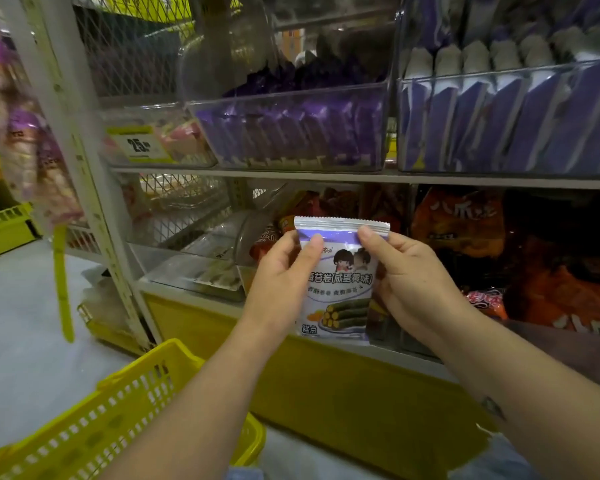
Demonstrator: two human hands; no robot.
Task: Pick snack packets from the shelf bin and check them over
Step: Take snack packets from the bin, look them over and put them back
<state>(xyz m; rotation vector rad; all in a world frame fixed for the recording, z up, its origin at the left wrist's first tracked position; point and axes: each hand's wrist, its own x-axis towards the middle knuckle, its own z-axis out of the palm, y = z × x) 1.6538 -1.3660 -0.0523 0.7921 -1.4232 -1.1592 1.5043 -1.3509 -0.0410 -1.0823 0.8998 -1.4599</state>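
I hold one snack packet point(340, 282) upright in front of the lower shelf, its printed front facing me: white and purple, with cartoon figures and seaweed rolls. My left hand point(284, 271) grips its left edge, thumb pressed on the front near the top. My right hand point(406, 268) pinches the upper right corner, fingers behind the packet. Above, a clear shelf bin point(291, 95) holds several purple packets of the same colour.
A second clear bin point(499, 74) of purple-white packets stands at the upper right. Red and orange bags point(465, 223) fill the lower shelf behind my hands. A yellow basket point(125, 410) sits on the floor at lower left. A yellow price tag point(136, 145) hangs at left.
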